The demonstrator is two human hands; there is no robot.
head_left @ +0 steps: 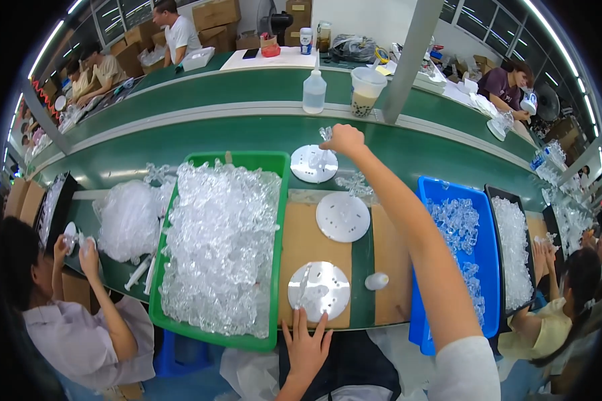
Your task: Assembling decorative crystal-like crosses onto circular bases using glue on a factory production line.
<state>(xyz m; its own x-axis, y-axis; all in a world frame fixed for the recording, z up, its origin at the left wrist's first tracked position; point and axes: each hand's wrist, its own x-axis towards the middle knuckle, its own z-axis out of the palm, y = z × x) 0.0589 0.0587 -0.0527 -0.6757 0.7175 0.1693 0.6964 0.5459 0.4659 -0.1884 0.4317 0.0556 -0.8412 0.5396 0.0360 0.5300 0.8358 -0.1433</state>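
Note:
Three round white discs with small dark slots lie in a column before me: a near disc [334,287], a middle disc [354,217] and a far disc [304,170]. My left hand [306,346] rests at the table's front edge, fingers spread, their tips on the near disc's lower rim. Stretched out over the line of discs, my right hand [346,138] is closed around a clear plastic piece [326,134] just above the far disc. More clear pieces [354,184] sit between the far and middle discs. What the right fingertips touch is partly hidden.
A green bin [282,247] heaped with clear pieces stands left, a blue bin [491,267] right, beside a black tray [530,294]. A small white bottle [376,281] is near the discs. A squeeze bottle [314,92] and a cup [366,90] stand behind. Co-workers sit on both sides.

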